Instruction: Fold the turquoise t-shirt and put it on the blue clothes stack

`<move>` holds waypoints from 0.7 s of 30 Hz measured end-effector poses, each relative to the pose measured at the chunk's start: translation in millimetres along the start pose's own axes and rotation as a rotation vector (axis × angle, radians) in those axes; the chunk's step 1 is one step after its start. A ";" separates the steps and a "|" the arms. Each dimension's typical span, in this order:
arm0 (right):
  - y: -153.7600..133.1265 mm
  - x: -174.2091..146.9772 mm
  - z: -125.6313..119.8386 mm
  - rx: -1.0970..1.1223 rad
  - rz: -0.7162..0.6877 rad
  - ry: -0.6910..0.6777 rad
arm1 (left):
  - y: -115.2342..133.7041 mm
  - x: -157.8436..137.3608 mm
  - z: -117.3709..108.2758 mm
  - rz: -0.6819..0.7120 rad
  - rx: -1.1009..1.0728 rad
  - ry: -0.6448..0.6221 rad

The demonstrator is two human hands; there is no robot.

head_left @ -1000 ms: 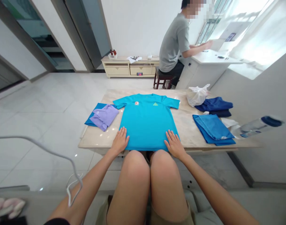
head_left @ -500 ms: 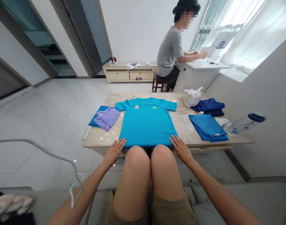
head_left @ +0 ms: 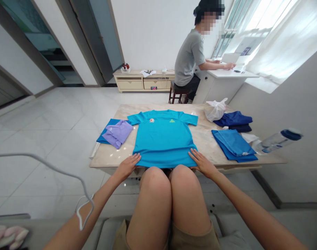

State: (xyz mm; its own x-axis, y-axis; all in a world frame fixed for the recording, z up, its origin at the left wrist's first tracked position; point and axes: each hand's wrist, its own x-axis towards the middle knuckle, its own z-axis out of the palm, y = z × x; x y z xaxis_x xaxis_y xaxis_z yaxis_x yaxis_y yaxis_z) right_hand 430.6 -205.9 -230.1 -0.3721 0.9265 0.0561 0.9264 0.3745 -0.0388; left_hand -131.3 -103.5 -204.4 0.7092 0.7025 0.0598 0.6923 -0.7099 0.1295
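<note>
A bright blue T-shirt [head_left: 163,135] lies spread out on the marble-topped table, collar at the far side and hem toward me. Two small emblems show on its chest, and a ripple of cloth runs across just above the hem. My left hand [head_left: 127,166] rests on the left corner of the hem with its fingers stretched out. On the right corner, my right hand [head_left: 204,164] lies with straight, slightly spread fingers. Both thumbs are low by the table edge, partly hidden.
Folded purple cloth [head_left: 118,133] lies on blue cloth at left. At right are folded blue clothing [head_left: 233,144], dark blue clothing [head_left: 233,119], a white plastic bag [head_left: 216,109] and a water bottle [head_left: 279,140]. A person [head_left: 188,59] sits at a white desk beyond.
Both hands have shifted slightly on the hem, and a ripple has formed across the lower part of the T-shirt. The seated person's hand has lowered to the desk.
</note>
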 end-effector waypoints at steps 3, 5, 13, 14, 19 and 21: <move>7.2 2.3 -7.6 -0.002 -0.048 -0.041 | 9.5 5.1 -14.1 -0.022 -0.001 -0.070; 5.5 -2.0 -12.3 -0.011 -0.082 -0.050 | 18.5 3.3 -22.7 -0.013 -0.002 -0.102; -16.0 0.2 -58.9 0.047 -0.013 -0.272 | 25.4 15.6 -76.5 -0.117 -0.133 -0.359; -16.2 12.2 -69.8 0.069 0.010 -0.322 | 24.5 25.9 -84.3 -0.124 -0.170 -0.398; -30.9 85.9 -92.0 0.098 0.207 -0.257 | 40.7 83.1 -81.7 -0.248 -0.152 -0.196; -47.9 105.2 -74.8 0.082 0.256 -0.150 | 54.1 94.7 -57.8 -0.320 -0.092 -0.101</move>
State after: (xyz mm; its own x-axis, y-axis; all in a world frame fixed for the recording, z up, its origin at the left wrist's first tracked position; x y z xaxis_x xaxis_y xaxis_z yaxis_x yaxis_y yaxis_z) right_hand 351.4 -129.2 -147.8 -0.1371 0.9840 -0.1138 0.9857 0.1243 -0.1134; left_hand -34.4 -72.5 -134.5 0.4710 0.8769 -0.0962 0.8700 -0.4437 0.2151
